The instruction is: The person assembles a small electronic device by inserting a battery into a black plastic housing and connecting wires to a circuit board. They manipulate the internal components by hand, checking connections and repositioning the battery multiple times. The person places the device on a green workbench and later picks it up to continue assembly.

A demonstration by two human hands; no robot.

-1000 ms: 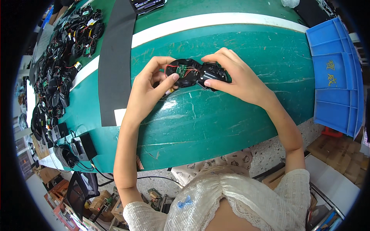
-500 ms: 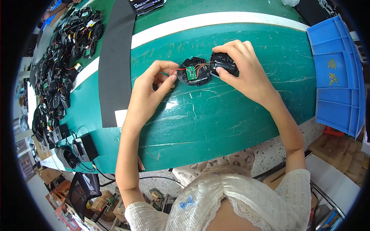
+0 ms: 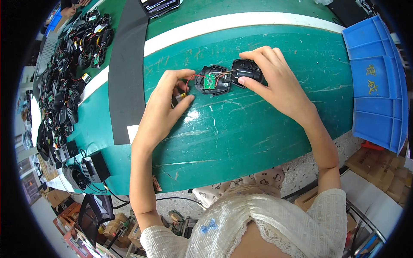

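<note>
The left hand (image 3: 164, 103), in the head view, is half curling, thumb and fingers grasping a small battery (image 3: 182, 97) on a red wire (image 3: 188, 81). The right hand (image 3: 279, 84) is gripping a black housing half (image 3: 248, 75). Between them, an open black shell (image 3: 222, 88) is lying on the green table (image 3: 241, 124), showing a green circuit board (image 3: 209, 81). Left of the left hand, a black mat (image 3: 127, 64) and heaped black housings (image 3: 62, 99) are spreading; right of the right hand, a blue bin (image 3: 374, 116) is standing.
</note>
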